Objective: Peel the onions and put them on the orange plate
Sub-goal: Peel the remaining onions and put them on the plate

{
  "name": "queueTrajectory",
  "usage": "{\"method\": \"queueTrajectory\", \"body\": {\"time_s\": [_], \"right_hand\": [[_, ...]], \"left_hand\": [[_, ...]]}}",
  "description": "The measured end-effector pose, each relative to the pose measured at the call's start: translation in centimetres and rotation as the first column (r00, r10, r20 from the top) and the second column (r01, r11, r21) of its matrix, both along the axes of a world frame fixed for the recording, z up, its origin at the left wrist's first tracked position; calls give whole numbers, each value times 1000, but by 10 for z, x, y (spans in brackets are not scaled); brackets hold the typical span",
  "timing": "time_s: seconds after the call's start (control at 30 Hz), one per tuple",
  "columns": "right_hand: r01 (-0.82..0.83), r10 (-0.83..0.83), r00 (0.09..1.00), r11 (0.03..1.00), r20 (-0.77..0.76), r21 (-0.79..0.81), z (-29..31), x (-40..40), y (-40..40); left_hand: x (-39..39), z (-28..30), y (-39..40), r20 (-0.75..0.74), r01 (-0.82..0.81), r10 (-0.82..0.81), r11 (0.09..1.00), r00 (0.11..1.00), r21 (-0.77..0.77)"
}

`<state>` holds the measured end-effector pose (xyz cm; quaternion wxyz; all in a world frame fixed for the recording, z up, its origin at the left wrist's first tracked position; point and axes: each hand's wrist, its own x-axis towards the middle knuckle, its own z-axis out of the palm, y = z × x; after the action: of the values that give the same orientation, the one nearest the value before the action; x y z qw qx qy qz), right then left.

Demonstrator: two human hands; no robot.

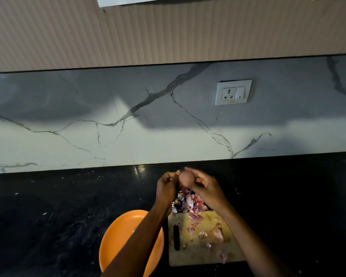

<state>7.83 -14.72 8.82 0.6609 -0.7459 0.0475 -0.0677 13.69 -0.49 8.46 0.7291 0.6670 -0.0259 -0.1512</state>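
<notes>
We have one onion [186, 179] up in the air between both hands, above the far edge of the cutting board [200, 254], and this is the peeling step. Our left hand [167, 186] closes round its nine o'clock side with the thumb and fingertips pinched at the top, where we judge a strip of skin is being pulled; our right hand [205, 185] cups and grips it from three o'clock. The picture is blurred, so we cannot tell how much skin is left.

To do this well, we should hold the onion firm with the right hand, turn it a little after each pull, and draw the skin from top to root in long strips. Keeping the work over the heap of peels [188, 200] at twelve o'clock of the board lets the scraps fall there.

The orange plate [118, 236] lies at nine o'clock of the board, just beside it, partly under our left forearm. Another onion [217, 233] waits on the board, and a knife [176, 237] lies along its left edge.
</notes>
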Motion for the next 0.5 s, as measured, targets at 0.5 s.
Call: {"method": "queueTrajectory", "body": {"time_s": [0.5], "right_hand": [[100,-107,993,983,40,154,-3,0,1]], "left_hand": [[-10,12,1,-133,59,-92,971,987,-232]]}}
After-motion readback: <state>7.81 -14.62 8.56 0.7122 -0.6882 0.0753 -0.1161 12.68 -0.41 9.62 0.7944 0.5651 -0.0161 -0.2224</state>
